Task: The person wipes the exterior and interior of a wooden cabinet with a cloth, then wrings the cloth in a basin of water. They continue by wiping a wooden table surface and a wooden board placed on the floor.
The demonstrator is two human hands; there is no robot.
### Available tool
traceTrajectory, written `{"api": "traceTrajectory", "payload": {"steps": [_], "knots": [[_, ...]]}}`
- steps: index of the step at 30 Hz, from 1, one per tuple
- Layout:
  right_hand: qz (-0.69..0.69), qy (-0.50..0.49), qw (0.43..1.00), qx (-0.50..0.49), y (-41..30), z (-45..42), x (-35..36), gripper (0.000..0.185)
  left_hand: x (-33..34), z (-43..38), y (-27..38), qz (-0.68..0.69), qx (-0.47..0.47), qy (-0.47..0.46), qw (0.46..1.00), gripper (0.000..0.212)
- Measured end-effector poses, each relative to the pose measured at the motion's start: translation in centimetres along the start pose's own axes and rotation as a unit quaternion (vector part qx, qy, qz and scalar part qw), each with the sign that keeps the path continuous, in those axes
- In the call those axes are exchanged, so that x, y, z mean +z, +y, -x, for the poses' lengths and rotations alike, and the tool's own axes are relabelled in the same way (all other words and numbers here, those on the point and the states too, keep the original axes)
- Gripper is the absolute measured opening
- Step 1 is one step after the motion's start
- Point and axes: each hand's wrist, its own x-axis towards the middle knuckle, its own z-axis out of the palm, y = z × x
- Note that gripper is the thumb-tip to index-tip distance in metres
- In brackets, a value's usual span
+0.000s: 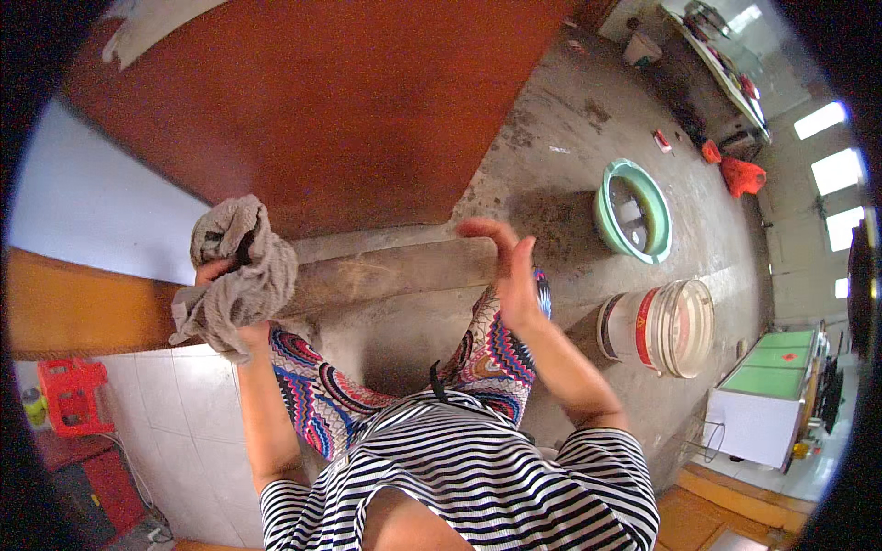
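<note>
A crumpled grey-brown cloth (244,275) is bunched in my left hand (215,271), beside the orange-brown door frame; folds cover most of the fingers. My right hand (510,275) is raised over my right knee, fingers apart, with nothing in it. In front of my knees stands a large reddish-brown door panel (344,117), its lower edge close to a raised sill (400,268). To the right of my right hand, a green plastic basin (665,213) holds dark, cloudy water.
A white plastic bucket (630,327) stands on the concrete floor near the basin. Further right are a green-topped white cabinet (751,420) and a red plastic bag (743,177). A red plastic stool or crate (72,396) is at the left, by white tiles (186,406).
</note>
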Motion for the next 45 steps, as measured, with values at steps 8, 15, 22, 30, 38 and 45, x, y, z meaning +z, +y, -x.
{"api": "traceTrajectory", "payload": {"steps": [8, 15, 22, 30, 38, 45], "knots": [[-0.316, 0.264, 0.907, 0.09, 4.9, -3.1, 0.5, 0.071, 18.4, 11.0, -1.7, -0.439, 0.185, -0.112, 0.872, 0.03], [-0.332, 0.34, 0.876, 0.083, 2.3, -6.6, -10.1, 0.075, 18.8, 14.2, -11.9, -0.327, 0.07, -0.192, 0.923, 0.023], [-0.307, 0.317, 0.896, 0.037, -0.7, -10.7, -21.4, 0.072, 27.5, 22.2, -21.9, -0.234, 0.021, -0.217, 0.948, 0.022], [-0.303, 0.139, 0.943, -0.017, 6.4, -10.4, -34.0, 0.075, 31.2, 25.3, -25.7, -0.261, 0.012, -0.325, 0.909, 0.033], [-0.25, 0.309, 0.917, 0.031, 3.0, -11.4, -31.4, 0.089, 30.4, 21.7, -22.2, -0.202, -0.177, -0.304, 0.914, 0.047], [-0.116, 0.321, 0.939, 0.05, 0.1, -12.4, -28.0, 0.079, 25.2, 17.2, -18.4, -0.047, -0.336, -0.143, 0.93, 0.039]]}}
